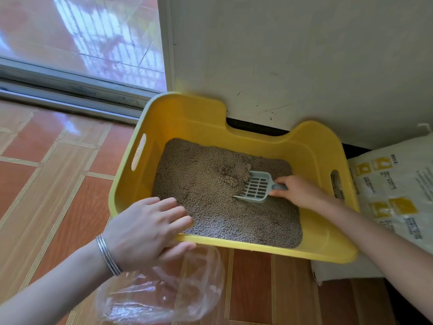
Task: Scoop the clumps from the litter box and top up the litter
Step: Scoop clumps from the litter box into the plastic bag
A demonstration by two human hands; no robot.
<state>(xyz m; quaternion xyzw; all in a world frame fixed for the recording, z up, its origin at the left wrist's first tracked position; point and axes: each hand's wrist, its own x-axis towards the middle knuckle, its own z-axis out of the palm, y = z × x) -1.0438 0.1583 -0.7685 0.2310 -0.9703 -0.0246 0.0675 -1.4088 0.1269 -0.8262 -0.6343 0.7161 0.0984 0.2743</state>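
Nearest us, our left hand [145, 233] clamps the near rim of the yellow plastic litter box [234, 118], fingers inside, thumb outside, above a clear plastic bag [161, 294] on the tiled floor [54, 174]. Our right hand [297, 191] grips the pale blue slotted scoop [256, 187], dug into grey-brown litter [210, 184]. Wall [304, 55] behind and white litter sack [398, 184] right hem the box; leftward floor lies open.
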